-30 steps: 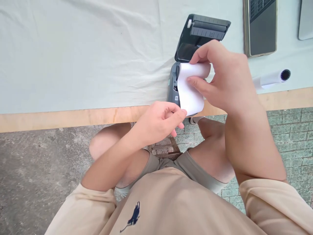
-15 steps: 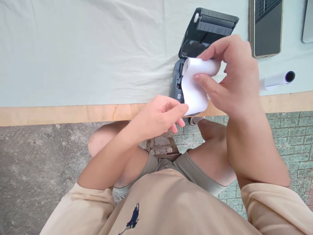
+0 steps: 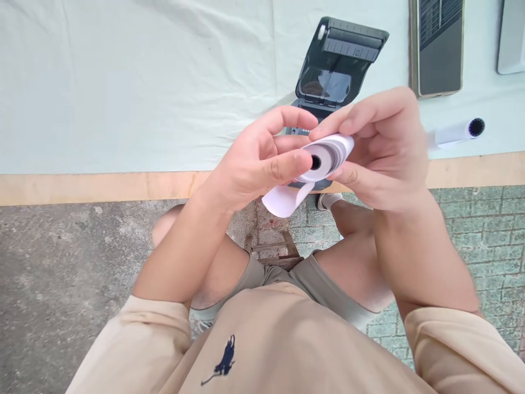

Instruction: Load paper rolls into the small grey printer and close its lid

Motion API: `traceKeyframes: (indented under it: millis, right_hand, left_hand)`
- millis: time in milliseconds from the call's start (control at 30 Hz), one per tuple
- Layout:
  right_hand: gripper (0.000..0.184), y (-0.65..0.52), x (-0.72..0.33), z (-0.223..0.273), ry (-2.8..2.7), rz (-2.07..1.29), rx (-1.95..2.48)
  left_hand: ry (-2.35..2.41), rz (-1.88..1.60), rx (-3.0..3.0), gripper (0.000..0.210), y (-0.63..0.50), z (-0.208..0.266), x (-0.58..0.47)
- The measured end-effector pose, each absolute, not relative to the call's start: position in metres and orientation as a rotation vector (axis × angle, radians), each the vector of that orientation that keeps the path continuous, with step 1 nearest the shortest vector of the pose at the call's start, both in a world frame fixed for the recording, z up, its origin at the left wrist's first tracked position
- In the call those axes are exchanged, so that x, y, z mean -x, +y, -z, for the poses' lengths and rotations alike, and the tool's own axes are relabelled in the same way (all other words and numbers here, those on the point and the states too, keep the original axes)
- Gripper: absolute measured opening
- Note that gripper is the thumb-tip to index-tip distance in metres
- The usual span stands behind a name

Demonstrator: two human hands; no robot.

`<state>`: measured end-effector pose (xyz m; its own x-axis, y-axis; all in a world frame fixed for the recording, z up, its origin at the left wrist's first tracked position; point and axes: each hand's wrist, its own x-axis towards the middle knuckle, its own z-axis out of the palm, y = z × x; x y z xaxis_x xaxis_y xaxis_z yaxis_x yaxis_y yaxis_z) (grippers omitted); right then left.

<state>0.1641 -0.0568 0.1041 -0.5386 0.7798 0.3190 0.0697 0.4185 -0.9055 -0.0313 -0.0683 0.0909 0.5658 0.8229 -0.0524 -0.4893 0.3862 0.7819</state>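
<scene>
A roll of white paper is held between both hands, its dark core end facing up toward me and a loose flap of paper hanging down to the left. My left hand grips its near end with the thumb across the core and fingers behind. From the right, my right hand pinches the roll's outer side between thumb and fingers. Behind and beneath the hands stands a small dark printer with its lid raised; the hands and roll hide most of its body.
A second white paper roll lies on the cloth to the right. Beyond it are a phone and the corner of a grey device. A wooden table edge runs across in front of my legs, above a small wooden stool.
The roll has left the space over the printer and come toward me, turned end-on. My left hand has shifted from the loose paper edge up onto the roll.
</scene>
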Motion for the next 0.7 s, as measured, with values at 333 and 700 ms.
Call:
traceKeyframes:
  millis: [333, 700]
  right_hand:
    - [0.051, -0.08, -0.145, -0.116, -1.904, -0.728, 1.126]
    - [0.027, -0.092, -0.143, -0.125, -1.834, -0.825, 1.217]
  left_hand:
    - [0.575, -1.215, -0.697, 0.035, -0.066, -0.091, 0.017]
    - [0.642, -1.366, -0.626, 0.029, -0.06, -0.091, 0.019]
